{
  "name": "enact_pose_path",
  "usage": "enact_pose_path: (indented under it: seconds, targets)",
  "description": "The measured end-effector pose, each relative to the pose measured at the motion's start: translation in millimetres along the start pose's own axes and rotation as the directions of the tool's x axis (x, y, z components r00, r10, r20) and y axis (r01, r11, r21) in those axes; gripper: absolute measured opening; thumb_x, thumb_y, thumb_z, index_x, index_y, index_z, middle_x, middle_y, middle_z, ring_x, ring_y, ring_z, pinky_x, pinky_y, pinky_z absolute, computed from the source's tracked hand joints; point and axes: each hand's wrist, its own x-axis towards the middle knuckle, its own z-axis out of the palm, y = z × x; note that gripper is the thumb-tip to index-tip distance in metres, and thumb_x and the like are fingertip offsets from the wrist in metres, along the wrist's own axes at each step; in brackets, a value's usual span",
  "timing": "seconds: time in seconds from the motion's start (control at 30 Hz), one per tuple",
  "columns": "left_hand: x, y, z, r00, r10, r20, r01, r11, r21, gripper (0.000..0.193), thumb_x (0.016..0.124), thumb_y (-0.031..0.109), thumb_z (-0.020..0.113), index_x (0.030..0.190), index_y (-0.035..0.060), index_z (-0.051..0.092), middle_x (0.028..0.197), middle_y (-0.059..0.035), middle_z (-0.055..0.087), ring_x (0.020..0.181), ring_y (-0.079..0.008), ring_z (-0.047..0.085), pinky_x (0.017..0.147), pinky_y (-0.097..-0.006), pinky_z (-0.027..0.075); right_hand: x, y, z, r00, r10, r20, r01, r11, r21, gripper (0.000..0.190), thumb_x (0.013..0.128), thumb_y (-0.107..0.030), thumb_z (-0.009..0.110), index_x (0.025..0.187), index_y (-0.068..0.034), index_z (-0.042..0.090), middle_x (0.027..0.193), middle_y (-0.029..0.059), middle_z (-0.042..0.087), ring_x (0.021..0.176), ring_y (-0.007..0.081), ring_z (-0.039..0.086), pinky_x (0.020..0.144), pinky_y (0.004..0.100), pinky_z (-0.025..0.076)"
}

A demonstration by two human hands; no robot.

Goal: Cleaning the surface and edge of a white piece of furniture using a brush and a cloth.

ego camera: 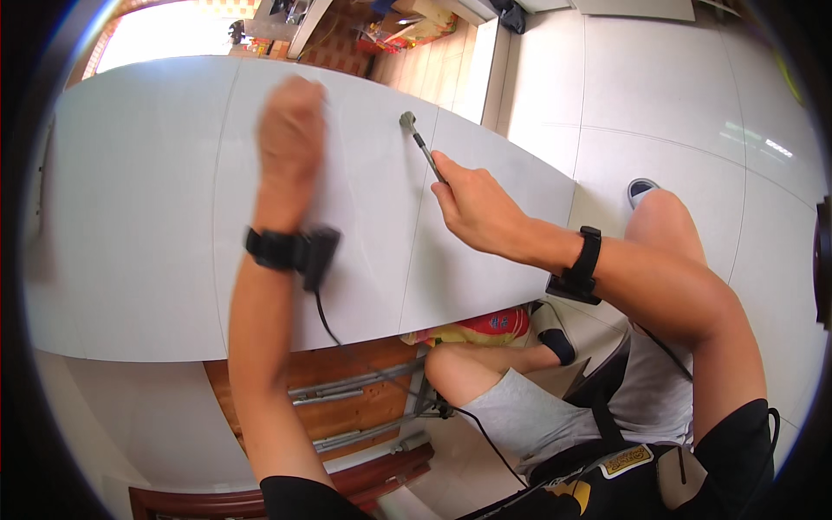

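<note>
My right hand (478, 201) holds a slim metal tool (419, 139), possibly a ratchet wrench, by its lower end. The tool's round head points up and left over the pale panel (364, 273), and a dark band runs round its shaft. To the left, my left hand (292, 123) is raised over the same panel with its fingers curled in. It is blurred by motion, and whether anything lies inside the fingers cannot be told. Each wrist bears a black strap with a small dark device; a cable hangs from each.
Below the panel's near edge are a wooden board (351, 396) with metal rails and a red and yellow bag (497, 325). My knees are at the lower right, over the tiled floor (656, 84). Assorted goods (403, 29) stand beyond the far edge.
</note>
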Motion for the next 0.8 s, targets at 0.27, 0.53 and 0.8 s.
enact_pose_path:
  seconds: [0.27,0.53,0.8]
  targets:
    - [2,16,28,0.996,-0.039,-0.078,0.023,0.980,-0.198,0.006,0.085,0.002,0.066,0.089,0.0002,0.070,0.085,-0.0180,0.066,0.080,-0.0382,0.065,0.072,-0.0435,0.052,2,-5,-3,0.995,-0.051,-0.086,0.056,0.997,0.055,0.041,0.100,-0.014,0.049,0.138,-0.001,0.054,0.078,0.0247,0.066,0.073,0.0452,0.063,0.072,0.0537,0.050]
    - [-31,47,6,0.982,-0.182,0.047,0.188,0.958,-0.217,0.009,0.086,0.000,0.065,0.091,0.0005,0.071,0.090,-0.0154,0.067,0.083,-0.0351,0.066,0.073,-0.0413,0.052,15,9,1,0.980,0.154,-0.122,-0.120,0.961,0.250,0.037,0.099,-0.013,0.048,0.131,-0.004,0.064,0.089,0.0285,0.068,0.080,0.0462,0.065,0.076,0.0476,0.052]
    - [23,-17,-35,0.921,-0.326,-0.213,0.308,0.945,-0.115,0.018,0.084,0.003,0.070,0.102,0.0018,0.074,0.091,-0.0161,0.071,0.085,-0.0314,0.072,0.079,-0.0374,0.056,34,8,12,0.949,-0.120,-0.292,0.160,0.980,0.117,0.034,0.100,-0.011,0.052,0.129,0.000,0.063,0.072,0.0228,0.060,0.061,0.0245,0.057,0.065,0.0382,0.049]
